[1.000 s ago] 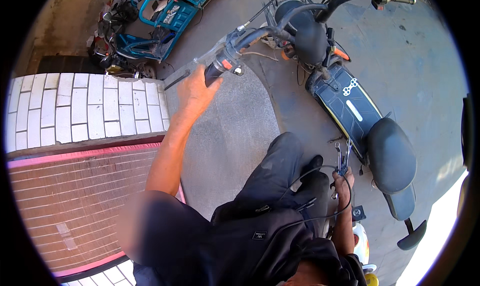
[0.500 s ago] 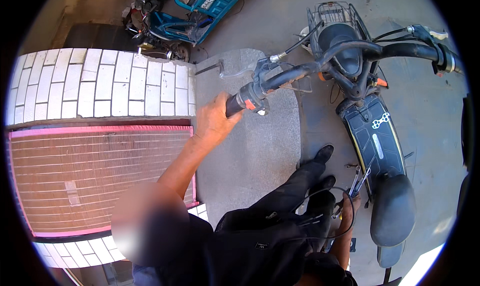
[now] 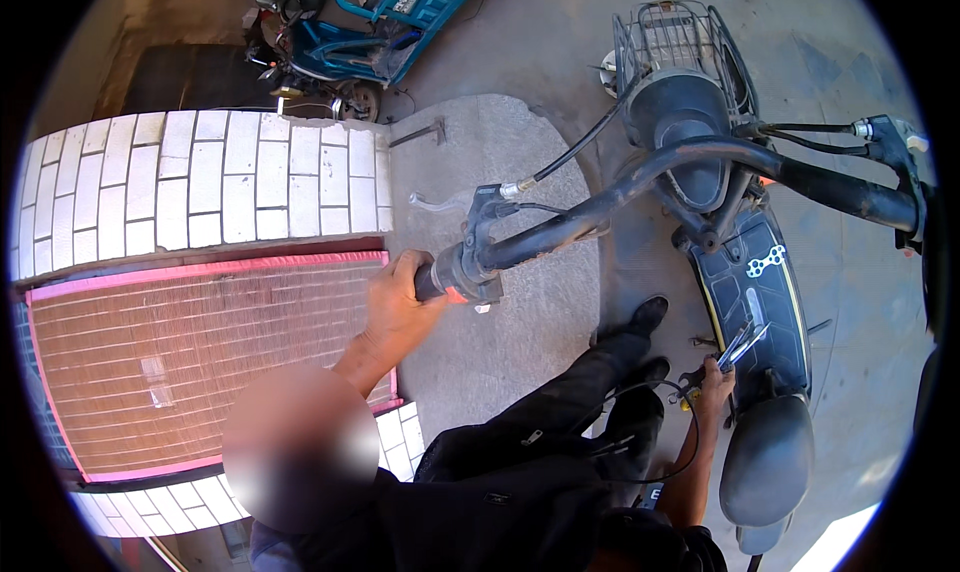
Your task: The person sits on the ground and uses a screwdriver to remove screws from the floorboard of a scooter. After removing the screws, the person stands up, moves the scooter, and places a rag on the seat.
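Observation:
My left hand (image 3: 402, 304) is closed round the left end grip of the scooter handlebar (image 3: 590, 217), beside the silver brake lever (image 3: 438, 206). Low on the right, my right hand (image 3: 714, 380) is closed on a bundle of slim silver tools (image 3: 742, 344) that look like wrenches. Their ends reach over the dark footboard (image 3: 790, 307) of the electric scooter, just ahead of its black seat (image 3: 768, 460). A dark tool with a bit of yellow shows beside that hand, partly hidden. A thin black cable (image 3: 690, 442) loops near my right forearm.
A wire basket (image 3: 672, 34) sits at the scooter's front. On the left is a white tiled wall (image 3: 210, 177) above a pink-edged screen panel (image 3: 220, 357). A blue cargo tricycle (image 3: 370, 52) stands at the far left. My dark shoes (image 3: 650, 315) rest near the rounded concrete step (image 3: 520, 342).
The left end of the handlebar has swung toward me and left, with my left hand on it. My right hand and the tools have shifted slightly forward and right, over the footboard.

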A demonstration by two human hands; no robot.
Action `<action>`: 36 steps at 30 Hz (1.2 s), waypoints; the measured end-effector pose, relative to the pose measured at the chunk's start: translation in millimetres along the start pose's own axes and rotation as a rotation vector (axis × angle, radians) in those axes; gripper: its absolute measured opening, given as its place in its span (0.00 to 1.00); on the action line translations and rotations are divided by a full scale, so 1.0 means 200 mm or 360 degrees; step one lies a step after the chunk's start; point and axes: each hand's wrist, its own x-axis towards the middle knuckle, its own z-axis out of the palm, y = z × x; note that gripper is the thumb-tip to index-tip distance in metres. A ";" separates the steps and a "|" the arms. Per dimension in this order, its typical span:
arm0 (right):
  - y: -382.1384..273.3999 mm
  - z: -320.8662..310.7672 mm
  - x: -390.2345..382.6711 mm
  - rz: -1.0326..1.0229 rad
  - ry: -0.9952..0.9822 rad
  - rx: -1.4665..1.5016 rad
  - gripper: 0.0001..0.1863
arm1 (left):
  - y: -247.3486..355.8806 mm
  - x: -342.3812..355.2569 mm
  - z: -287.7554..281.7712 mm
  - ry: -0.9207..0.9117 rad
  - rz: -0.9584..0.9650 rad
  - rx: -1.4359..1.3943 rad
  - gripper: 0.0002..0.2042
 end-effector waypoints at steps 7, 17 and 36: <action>-0.14 0.01 0.13 0.0064 0.0317 -0.0254 0.11 | 0.01 -0.06 0.04 -0.0075 -0.0211 0.0002 0.17; 0.00 0.06 0.47 0.0249 0.0617 -0.0518 0.18 | -0.09 -0.04 0.08 -0.0012 -0.0108 -0.0214 0.15; -0.12 0.25 1.22 0.0278 0.0822 -0.0678 0.27 | -0.21 -0.06 0.12 0.0160 -0.0082 0.0061 0.16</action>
